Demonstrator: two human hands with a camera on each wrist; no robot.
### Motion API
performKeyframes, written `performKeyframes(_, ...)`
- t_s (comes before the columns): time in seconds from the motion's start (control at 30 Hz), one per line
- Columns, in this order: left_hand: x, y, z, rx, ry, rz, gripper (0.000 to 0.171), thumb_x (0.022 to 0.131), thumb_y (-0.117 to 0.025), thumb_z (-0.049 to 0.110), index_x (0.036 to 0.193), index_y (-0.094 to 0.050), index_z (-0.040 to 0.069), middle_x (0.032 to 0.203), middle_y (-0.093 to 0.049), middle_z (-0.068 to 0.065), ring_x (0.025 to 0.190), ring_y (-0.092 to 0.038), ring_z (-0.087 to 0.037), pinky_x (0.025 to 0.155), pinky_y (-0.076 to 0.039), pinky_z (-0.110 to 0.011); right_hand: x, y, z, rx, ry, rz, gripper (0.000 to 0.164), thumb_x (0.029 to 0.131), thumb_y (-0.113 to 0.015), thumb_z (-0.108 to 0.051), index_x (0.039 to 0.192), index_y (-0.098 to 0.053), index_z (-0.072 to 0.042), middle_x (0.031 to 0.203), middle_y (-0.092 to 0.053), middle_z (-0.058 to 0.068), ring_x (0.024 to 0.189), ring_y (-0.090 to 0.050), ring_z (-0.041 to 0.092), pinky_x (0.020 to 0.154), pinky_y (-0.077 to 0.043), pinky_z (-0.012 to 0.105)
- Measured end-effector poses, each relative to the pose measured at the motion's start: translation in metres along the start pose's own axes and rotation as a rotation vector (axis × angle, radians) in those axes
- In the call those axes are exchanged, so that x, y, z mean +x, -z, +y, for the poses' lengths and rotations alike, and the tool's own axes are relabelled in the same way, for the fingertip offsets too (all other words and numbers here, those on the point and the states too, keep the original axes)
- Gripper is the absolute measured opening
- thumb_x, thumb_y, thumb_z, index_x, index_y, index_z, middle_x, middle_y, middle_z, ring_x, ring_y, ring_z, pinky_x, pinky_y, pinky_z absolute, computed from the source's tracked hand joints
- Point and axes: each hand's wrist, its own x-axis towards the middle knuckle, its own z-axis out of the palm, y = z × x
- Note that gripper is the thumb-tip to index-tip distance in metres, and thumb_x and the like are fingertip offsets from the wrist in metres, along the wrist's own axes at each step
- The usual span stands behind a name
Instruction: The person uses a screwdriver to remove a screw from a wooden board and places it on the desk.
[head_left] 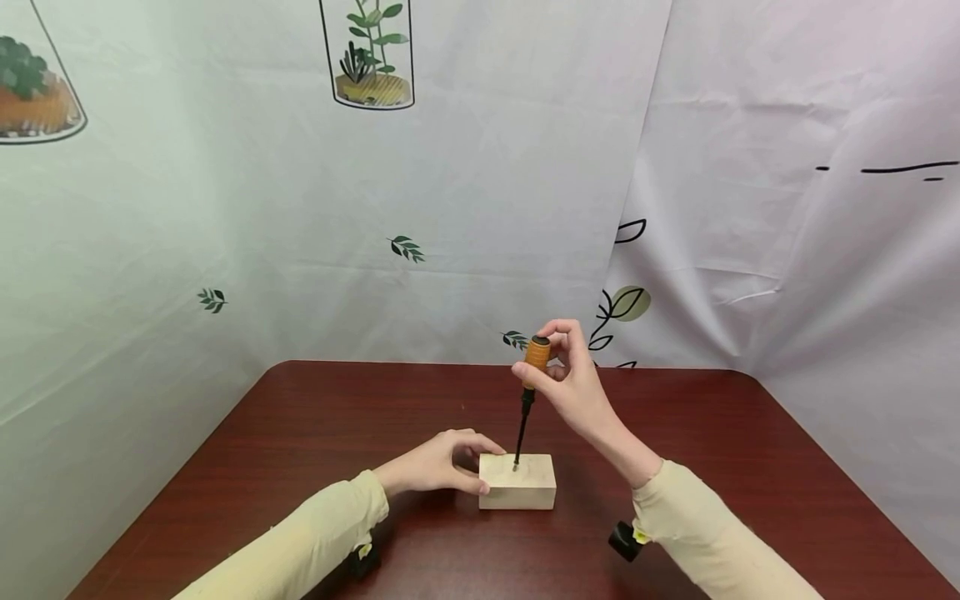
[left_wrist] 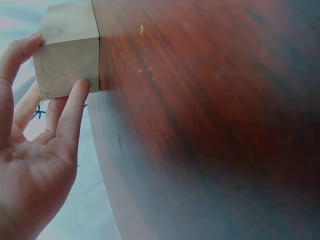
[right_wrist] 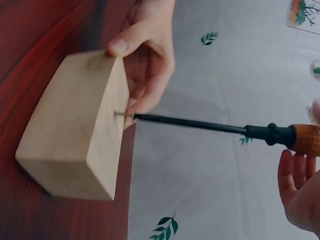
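A pale wooden block (head_left: 517,497) lies on the dark red table. My left hand (head_left: 438,462) grips its left end, thumb at the near edge and fingers at the far side. In the right wrist view, a small brass-coloured screw (right_wrist: 120,114) sticks out of the block's top face. The black shaft of a screwdriver (right_wrist: 190,122) meets the screw's head. My right hand (head_left: 577,387) holds the screwdriver's orange handle (head_left: 536,356) between thumb and fingers, above the block. The screwdriver stands nearly upright, its handle leaning slightly right in the head view.
The reddish-brown wooden table (head_left: 337,400) has rounded far corners. Behind and beside it hangs a white cloth (head_left: 495,183) printed with leaves and plant jars. A small black device (head_left: 624,541) sits at the right sleeve.
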Motion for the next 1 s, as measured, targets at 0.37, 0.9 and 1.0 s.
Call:
performKeyframes(0.37,0.0,0.0,-0.001,0.015,-0.014,0.01,0.047,0.083,-0.08,0.023,0.127,-0.065,0.018,0.118,-0.065,-0.005,0.097,-0.066,-0.002,0.086,-0.054,-0.021,0.001,0.007,-0.005,-0.006,0.041,0.023,0.046,0.083,-0.077,-0.003,0.118,-0.047,-0.005,0.095,-0.058,0.015,0.082,-0.066,0.011,0.074,-0.059,0.027)
performKeyframes(0.9,0.001,0.0,-0.001,0.022,-0.032,0.01,0.047,0.084,-0.079,0.022,0.127,-0.065,0.014,0.12,-0.065,-0.009,0.1,-0.066,-0.005,0.086,-0.054,-0.023,0.0,0.007,0.004,0.126,0.082,-0.084,0.036,0.096,-0.052,0.002,0.126,-0.034,-0.004,0.12,-0.056,0.015,0.097,-0.069,0.02,0.081,-0.059,0.033)
performKeyframes(1.0,0.001,0.0,-0.001,0.029,-0.025,0.015,0.047,0.083,-0.08,0.023,0.127,-0.065,0.016,0.12,-0.066,-0.006,0.099,-0.066,-0.004,0.087,-0.054,-0.023,0.0,0.006,0.002,0.092,0.028,-0.053,0.044,0.093,-0.064,-0.003,0.126,-0.035,-0.007,0.114,-0.051,0.013,0.092,-0.066,0.019,0.078,-0.058,0.029)
